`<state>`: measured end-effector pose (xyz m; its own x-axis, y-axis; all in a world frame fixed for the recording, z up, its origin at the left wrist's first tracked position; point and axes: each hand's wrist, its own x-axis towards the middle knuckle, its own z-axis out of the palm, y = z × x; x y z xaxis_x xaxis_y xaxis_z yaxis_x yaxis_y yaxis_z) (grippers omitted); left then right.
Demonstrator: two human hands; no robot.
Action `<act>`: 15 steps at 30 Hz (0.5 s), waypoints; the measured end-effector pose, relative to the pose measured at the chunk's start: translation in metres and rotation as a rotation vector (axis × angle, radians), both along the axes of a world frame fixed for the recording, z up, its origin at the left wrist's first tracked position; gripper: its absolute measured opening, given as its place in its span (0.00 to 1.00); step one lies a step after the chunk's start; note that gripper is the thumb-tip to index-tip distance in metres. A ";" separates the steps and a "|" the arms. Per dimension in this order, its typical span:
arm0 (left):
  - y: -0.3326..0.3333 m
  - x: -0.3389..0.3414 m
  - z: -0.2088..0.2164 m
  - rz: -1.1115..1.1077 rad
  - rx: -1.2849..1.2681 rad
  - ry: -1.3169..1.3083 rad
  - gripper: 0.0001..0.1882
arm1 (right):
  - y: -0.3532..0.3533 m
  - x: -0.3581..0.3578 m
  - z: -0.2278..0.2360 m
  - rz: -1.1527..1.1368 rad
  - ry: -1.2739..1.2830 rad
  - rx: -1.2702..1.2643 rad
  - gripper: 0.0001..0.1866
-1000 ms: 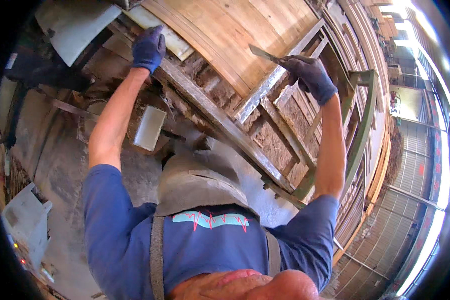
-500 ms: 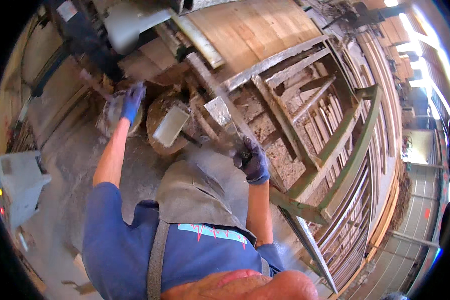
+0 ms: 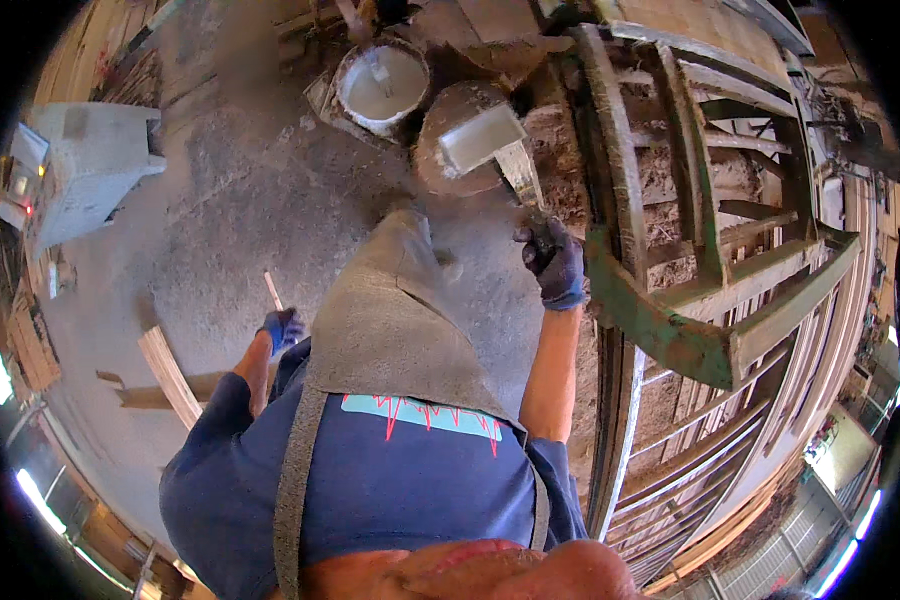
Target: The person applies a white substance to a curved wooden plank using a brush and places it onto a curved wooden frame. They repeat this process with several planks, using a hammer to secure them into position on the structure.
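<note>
My right hand [image 3: 552, 262], in a dark glove with a blue cuff, grips a wide flat brush [image 3: 520, 175]. Its pale head overlaps the edge of a shallow white rectangular tray [image 3: 465, 145], which sits on a round brown stand [image 3: 435, 172]. Just left of that is a round bucket [image 3: 388, 95] of whitish liquid. Low at my left side, my gloved left hand [image 3: 286, 327] has curled fingers, and a thin wooden stick [image 3: 273, 290] projects from it. Part of that grip is hidden.
A green and bare metal frame [image 3: 705, 340] stands close on the right, with long wooden strips [image 3: 820, 320] beyond it. Wood pieces [image 3: 170, 378] lie on the floor at left. A grey machine housing [image 3: 90, 170] stands farther left.
My left hand has pulled back from the bucket to my left side. My right hand has brought the brush to the tray's edge. The whole view has swung, so the bucket now appears higher and farther right.
</note>
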<state>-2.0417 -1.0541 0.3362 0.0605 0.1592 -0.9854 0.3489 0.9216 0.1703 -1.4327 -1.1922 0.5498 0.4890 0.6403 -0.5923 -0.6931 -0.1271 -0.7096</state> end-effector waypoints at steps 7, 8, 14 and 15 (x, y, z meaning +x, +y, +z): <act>0.147 0.077 -0.035 -0.434 0.148 -0.249 0.15 | 0.059 -0.036 -0.064 0.211 -0.440 -0.383 0.17; 0.169 0.087 -0.025 -0.346 0.110 -0.260 0.16 | 0.063 -0.047 -0.084 0.225 -0.578 -0.428 0.17; 0.306 0.081 -0.046 -0.409 0.310 -0.239 0.15 | 0.129 -0.096 -0.089 0.528 -1.099 -0.902 0.19; 0.325 0.096 -0.026 -0.063 0.089 -0.141 0.14 | 0.134 -0.103 -0.089 0.570 -1.112 -0.911 0.19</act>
<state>-1.9458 -0.7289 0.3105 0.2097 0.2372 -0.9486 0.3723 0.8777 0.3017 -1.5361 -1.0586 0.4612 0.7575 0.5253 -0.3876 0.4033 -0.8434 -0.3549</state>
